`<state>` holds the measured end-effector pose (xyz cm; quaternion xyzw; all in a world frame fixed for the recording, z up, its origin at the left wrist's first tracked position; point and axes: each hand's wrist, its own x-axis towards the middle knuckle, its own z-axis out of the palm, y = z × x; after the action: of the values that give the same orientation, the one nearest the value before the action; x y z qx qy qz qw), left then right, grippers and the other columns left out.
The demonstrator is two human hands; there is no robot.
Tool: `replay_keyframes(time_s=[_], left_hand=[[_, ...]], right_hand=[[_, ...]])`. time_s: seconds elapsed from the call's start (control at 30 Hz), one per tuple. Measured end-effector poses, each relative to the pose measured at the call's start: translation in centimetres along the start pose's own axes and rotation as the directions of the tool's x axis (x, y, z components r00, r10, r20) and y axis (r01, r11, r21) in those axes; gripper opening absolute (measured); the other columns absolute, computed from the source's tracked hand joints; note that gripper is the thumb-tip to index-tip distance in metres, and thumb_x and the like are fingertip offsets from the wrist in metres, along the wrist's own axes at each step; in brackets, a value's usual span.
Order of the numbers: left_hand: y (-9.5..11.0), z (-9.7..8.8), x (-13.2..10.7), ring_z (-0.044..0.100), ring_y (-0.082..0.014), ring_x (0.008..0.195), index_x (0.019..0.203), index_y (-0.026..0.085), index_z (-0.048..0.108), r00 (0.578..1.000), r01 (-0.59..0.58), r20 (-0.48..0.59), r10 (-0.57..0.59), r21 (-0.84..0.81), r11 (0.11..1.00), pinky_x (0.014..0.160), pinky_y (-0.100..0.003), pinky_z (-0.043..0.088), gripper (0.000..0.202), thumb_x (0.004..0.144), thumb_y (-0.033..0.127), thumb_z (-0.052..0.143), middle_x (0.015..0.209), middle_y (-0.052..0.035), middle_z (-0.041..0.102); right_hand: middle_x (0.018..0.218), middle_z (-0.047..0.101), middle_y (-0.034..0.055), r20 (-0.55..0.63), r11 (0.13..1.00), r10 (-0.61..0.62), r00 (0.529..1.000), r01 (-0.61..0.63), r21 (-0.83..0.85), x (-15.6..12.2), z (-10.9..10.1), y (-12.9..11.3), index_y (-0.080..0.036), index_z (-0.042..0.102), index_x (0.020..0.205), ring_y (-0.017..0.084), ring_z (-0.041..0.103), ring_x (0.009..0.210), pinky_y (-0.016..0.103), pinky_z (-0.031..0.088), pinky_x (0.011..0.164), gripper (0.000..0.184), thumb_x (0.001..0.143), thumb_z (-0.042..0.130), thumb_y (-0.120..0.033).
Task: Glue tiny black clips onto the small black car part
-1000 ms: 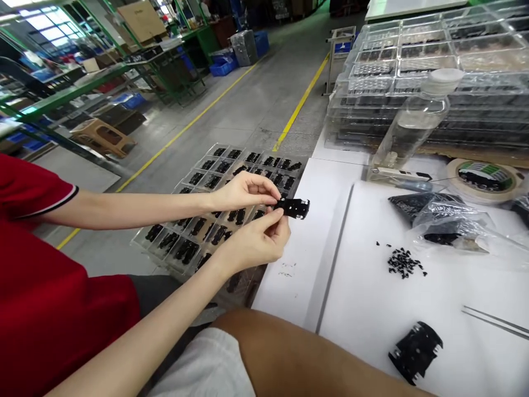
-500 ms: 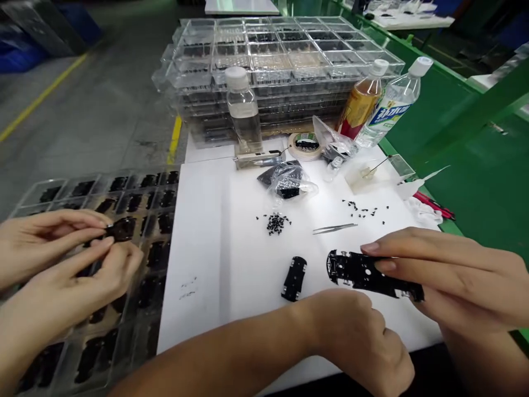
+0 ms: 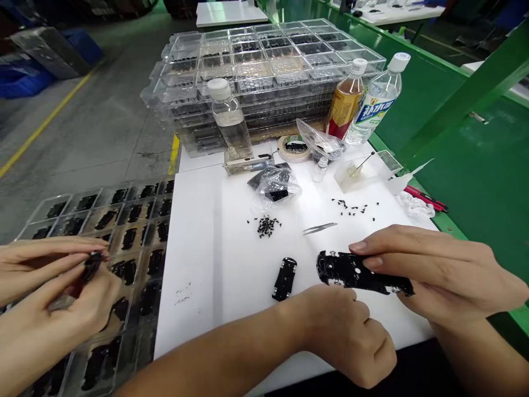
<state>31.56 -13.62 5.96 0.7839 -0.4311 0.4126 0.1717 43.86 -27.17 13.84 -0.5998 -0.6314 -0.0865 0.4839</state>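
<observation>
My right hand (image 3: pixel 442 270) pinches a black plastic toy car chassis (image 3: pixel 351 270) between thumb and fingers, raised above the white table. Beside the chassis's lower edge, my left hand (image 3: pixel 351 333) is closed with the fingers curled under; anything inside it is hidden. A second black chassis (image 3: pixel 285 279) lies on the table to the left of my hands. Metal tweezers (image 3: pixel 320 227) rest beyond it. Tiny black parts form a pile (image 3: pixel 268 226), and more small black parts (image 3: pixel 351 208) are scattered to the right.
At the left, another person's hands (image 3: pixel 61 292) hold a small dark part over a compartment tray (image 3: pixel 128 237) of black pieces. Stacked clear trays (image 3: pixel 264 71), a water bottle (image 3: pixel 230 121), two drink bottles (image 3: pixel 374 105), tape (image 3: pixel 285 149) and a plastic bag (image 3: pixel 279 184) stand along the back.
The view has shifted slightly. The other person's hands have moved down and left with their dark part. My hands keep nearly the same pose around the chassis.
</observation>
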Motion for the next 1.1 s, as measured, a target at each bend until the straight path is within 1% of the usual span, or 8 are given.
replay_keyframes(time_s=[0.23,0.43,0.53,0.77,0.87,0.93,1.0,1.1], left_hand=[[0.0,-0.1,-0.1,0.043,-0.0119,0.045,0.061,0.022,0.059,1.000,0.001,0.004,-0.001,0.005,1.000,0.038,-0.025,0.039,0.018,0.069,0.009,0.069,0.055,0.0053,0.042],[-0.1,0.0,-0.1,0.045,-0.0121,0.046,0.061,0.020,0.063,1.000,-0.015,0.023,0.015,0.005,1.000,0.040,-0.025,0.043,0.018,0.071,0.007,0.070,0.055,0.0051,0.043],[-0.2,-0.3,0.0,0.042,-0.0111,0.045,0.063,0.020,0.064,0.998,-0.040,0.040,0.040,0.007,0.999,0.040,-0.024,0.040,0.017,0.072,0.006,0.069,0.055,0.0057,0.041],[-0.4,-1.0,0.1,0.039,-0.0092,0.047,0.067,0.019,0.062,0.981,-0.100,0.166,0.101,-0.013,0.995,0.046,-0.022,0.041,0.018,0.076,0.004,0.066,0.057,0.0058,0.042],[-0.4,-1.1,0.3,0.035,-0.0080,0.048,0.070,0.019,0.058,0.949,-0.134,0.283,0.141,-0.045,0.990,0.047,-0.020,0.038,0.023,0.084,0.005,0.070,0.058,0.0078,0.041],[-0.5,-1.1,0.5,0.036,-0.0073,0.050,0.075,0.019,0.059,0.915,-0.144,0.373,0.156,-0.062,0.988,0.048,-0.019,0.037,0.026,0.094,0.011,0.075,0.060,0.0093,0.044],[-0.4,-1.4,0.7,0.043,-0.0080,0.054,0.083,0.018,0.064,0.874,-0.133,0.464,0.148,-0.066,0.989,0.052,-0.019,0.043,0.023,0.101,0.020,0.079,0.066,0.0088,0.050],[0.0,-3.0,0.6,0.058,-0.0139,0.061,0.089,0.023,0.073,0.797,-0.063,0.601,0.058,-0.012,0.998,0.059,-0.029,0.056,0.015,0.099,0.029,0.084,0.076,0.0042,0.062]], right_hand=[[0.124,0.086,0.0116,0.016,0.997,-0.067,0.998,0.068,-0.030,-0.1,-0.5,0.3,-0.020,0.081,0.137,0.025,0.087,0.109,0.033,0.076,0.092,0.035,0.109,0.065,-0.005],[0.119,0.086,0.0104,0.008,0.995,-0.078,0.997,0.078,-0.061,0.4,-0.4,0.1,-0.023,0.081,0.138,0.026,0.087,0.107,0.034,0.077,0.089,0.035,0.111,0.065,-0.007],[0.120,0.086,0.0115,-0.002,0.994,-0.090,0.996,0.090,-0.067,0.3,-0.2,0.1,-0.021,0.081,0.138,0.026,0.087,0.107,0.035,0.077,0.091,0.033,0.112,0.064,-0.008],[0.123,0.086,0.0134,0.034,0.993,-0.082,0.996,0.085,-0.084,-0.3,-0.6,0.1,-0.017,0.083,0.131,0.026,0.086,0.110,0.035,0.077,0.096,0.026,0.112,0.066,-0.010],[0.120,0.086,0.0121,0.050,0.992,-0.083,0.995,0.088,-0.092,-0.2,-0.9,-0.1,-0.020,0.082,0.134,0.026,0.087,0.107,0.036,0.077,0.095,0.027,0.113,0.067,-0.013],[0.120,0.086,0.0119,0.067,0.992,-0.080,0.994,0.087,-0.095,-0.2,-1.0,-0.3,-0.020,0.082,0.134,0.026,0.087,0.108,0.035,0.077,0.096,0.026,0.114,0.067,-0.014],[0.120,0.086,0.0123,0.076,0.992,-0.076,0.994,0.083,-0.095,-0.1,-1.0,-0.4,-0.019,0.082,0.134,0.025,0.086,0.110,0.034,0.076,0.099,0.025,0.115,0.066,-0.015],[0.119,0.086,0.0112,0.067,0.993,-0.066,0.996,0.073,-0.096,-0.1,-0.9,-0.6,-0.020,0.082,0.135,0.026,0.086,0.110,0.035,0.077,0.097,0.026,0.115,0.065,-0.016]])
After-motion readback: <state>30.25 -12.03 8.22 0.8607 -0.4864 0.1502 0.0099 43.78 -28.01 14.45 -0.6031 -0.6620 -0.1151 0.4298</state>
